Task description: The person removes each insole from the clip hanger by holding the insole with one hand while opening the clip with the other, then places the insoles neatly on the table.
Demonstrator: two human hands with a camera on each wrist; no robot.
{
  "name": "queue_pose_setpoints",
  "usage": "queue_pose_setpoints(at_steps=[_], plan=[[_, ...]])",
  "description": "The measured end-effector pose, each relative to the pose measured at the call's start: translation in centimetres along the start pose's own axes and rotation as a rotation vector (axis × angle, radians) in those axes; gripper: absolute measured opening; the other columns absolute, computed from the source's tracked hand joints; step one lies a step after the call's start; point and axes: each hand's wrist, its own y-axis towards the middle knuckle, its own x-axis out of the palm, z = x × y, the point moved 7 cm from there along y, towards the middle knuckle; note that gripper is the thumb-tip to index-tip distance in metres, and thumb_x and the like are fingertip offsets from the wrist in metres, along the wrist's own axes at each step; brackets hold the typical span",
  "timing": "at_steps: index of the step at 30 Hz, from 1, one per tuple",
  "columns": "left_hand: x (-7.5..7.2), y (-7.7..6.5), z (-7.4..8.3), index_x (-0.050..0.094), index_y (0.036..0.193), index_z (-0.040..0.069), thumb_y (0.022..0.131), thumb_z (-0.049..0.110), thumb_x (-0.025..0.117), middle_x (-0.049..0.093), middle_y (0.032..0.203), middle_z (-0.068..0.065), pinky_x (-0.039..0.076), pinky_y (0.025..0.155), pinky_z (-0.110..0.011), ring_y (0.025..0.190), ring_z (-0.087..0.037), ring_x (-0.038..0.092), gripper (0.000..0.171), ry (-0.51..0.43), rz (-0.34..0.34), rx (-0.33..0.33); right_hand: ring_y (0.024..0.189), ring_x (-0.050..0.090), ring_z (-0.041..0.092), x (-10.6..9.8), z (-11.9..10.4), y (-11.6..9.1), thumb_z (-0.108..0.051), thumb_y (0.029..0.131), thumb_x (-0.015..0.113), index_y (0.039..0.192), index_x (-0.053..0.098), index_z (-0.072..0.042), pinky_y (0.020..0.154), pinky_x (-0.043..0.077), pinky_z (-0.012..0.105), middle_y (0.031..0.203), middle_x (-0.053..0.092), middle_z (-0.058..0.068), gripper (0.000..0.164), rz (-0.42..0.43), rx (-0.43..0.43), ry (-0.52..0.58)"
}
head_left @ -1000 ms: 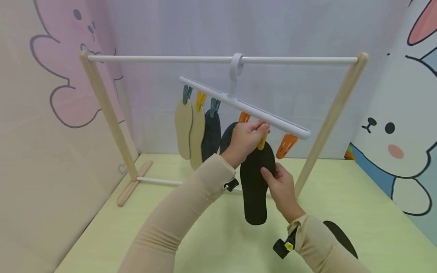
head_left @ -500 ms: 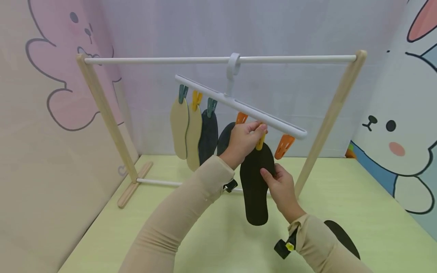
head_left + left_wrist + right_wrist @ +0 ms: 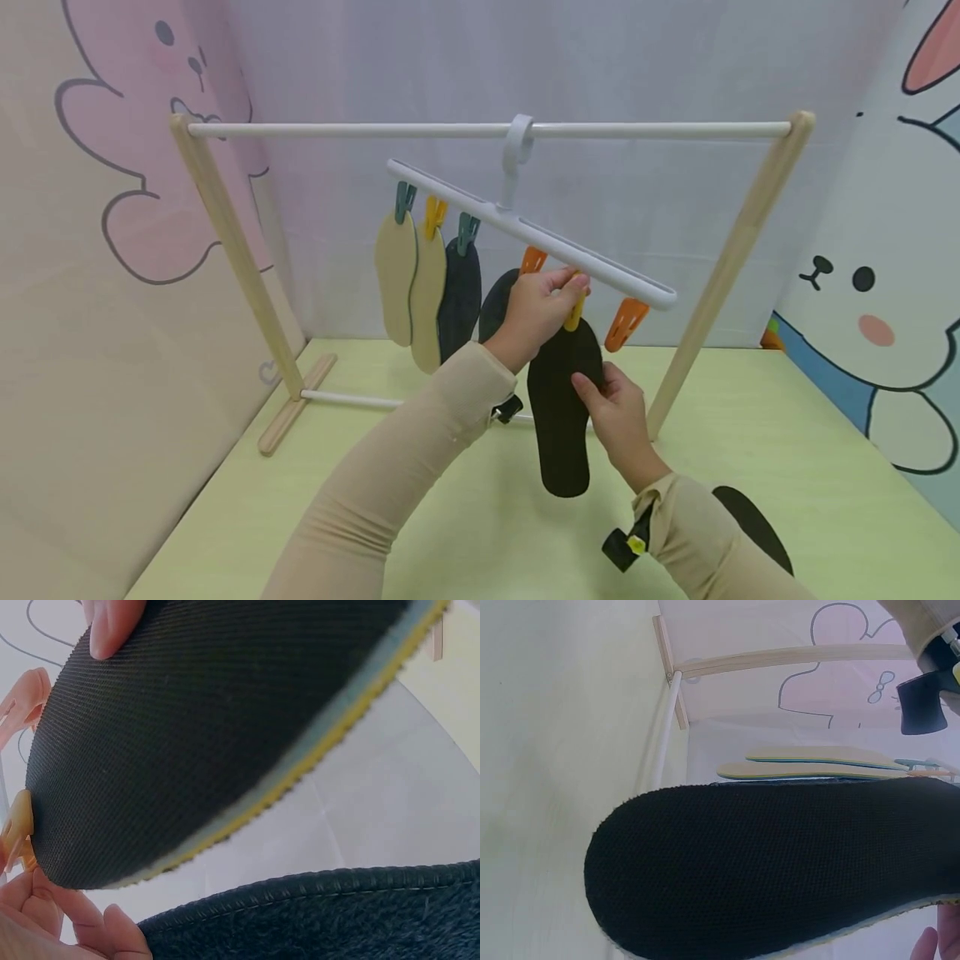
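Observation:
In the head view my left hand (image 3: 531,312) pinches a yellow clip (image 3: 575,314) on the right half of a white hanger (image 3: 592,262). My right hand (image 3: 617,417) holds the right edge of a black-faced insole (image 3: 561,408), thumb on the face. The insole hangs upright with its wide end up at that clip. The left wrist view has the clip (image 3: 18,825) meeting the edge of the insole (image 3: 187,742); how deep it bites is hidden. In the right wrist view the insole's (image 3: 765,862) narrow end stands free.
Two beige insoles (image 3: 394,279) and a dark one (image 3: 461,292) hang from clips at left; another dark insole (image 3: 495,304) hangs partly behind my left hand. An orange clip (image 3: 626,323) hangs at the hanger's right end. A rack rail (image 3: 360,131) carries the tilted hanger. Another black insole (image 3: 752,525) lies on the table (image 3: 840,467).
Both hands keep their grips on the clip and the insole, almost still. The view and hanger have shifted only slightly.

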Motion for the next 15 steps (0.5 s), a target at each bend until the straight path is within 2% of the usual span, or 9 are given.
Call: queue_pose_setpoints(at_steps=[15], plan=[[0.25,0.07,-0.09,0.069,0.108,-0.005,0.098,0.015,0.057,0.069,0.097,-0.017,0.048,0.071,-0.023,0.079,-0.015,0.054,0.025,0.024,0.014,0.0,0.058,0.045,0.005,0.06,-0.19,-0.52,0.002,0.09,0.062,0.086,0.056,0.012,0.055,0.039,0.02,0.062,0.048,-0.003,0.012,0.006,-0.048,0.029]])
